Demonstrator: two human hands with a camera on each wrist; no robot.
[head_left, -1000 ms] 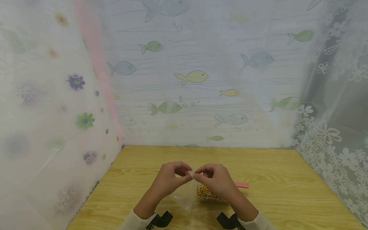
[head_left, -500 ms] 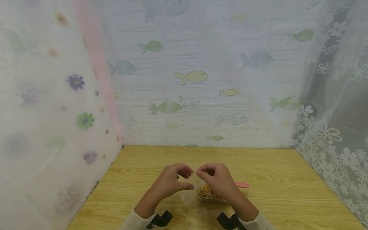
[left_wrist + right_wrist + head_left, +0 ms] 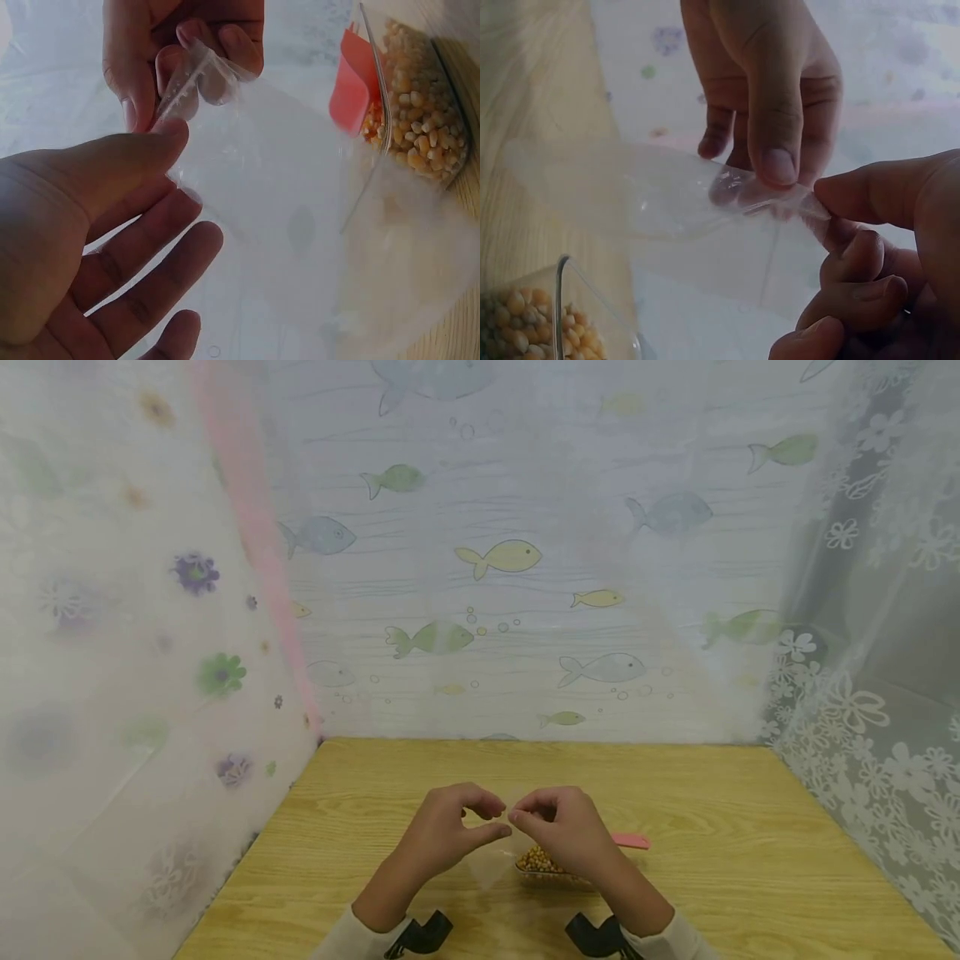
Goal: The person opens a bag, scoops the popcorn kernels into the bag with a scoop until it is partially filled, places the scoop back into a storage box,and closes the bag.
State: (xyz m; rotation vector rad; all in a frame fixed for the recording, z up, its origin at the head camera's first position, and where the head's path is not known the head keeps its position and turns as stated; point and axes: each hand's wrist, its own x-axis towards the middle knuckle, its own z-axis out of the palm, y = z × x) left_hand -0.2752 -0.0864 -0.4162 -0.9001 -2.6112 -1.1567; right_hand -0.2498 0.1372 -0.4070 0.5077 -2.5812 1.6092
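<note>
Head view shows me both wrists at the near edge of the wooden table (image 3: 360, 793), and just beyond them the left hand (image 3: 442, 835) and right hand (image 3: 566, 831) meet over a clear plastic bag (image 3: 491, 864) held above the tabletop. My worry is the bag mouth: the film is thin and slippery, and if either pinch loosens while the lips are being worked apart, the bag could drop or swing into the clear tub of corn kernels (image 3: 542, 862) just below and right of it, and scatter kernels. In the left wrist view, the left hand (image 3: 90, 247) has its thumb pressed on the bag's (image 3: 285, 225) top edge with the other fingers spread loosely under the film, so that hand is mostly apart. The right wrist view shows the right hand (image 3: 877, 255) clamped on the same edge, thumb and curled fingers pinching the strip of the bag (image 3: 667, 195), close against the left thumb. Past the tub on the right lies a pink scoop handle (image 3: 632, 842), and farther off the fish-print curtain (image 3: 498, 560) closes the back of the booth.
</note>
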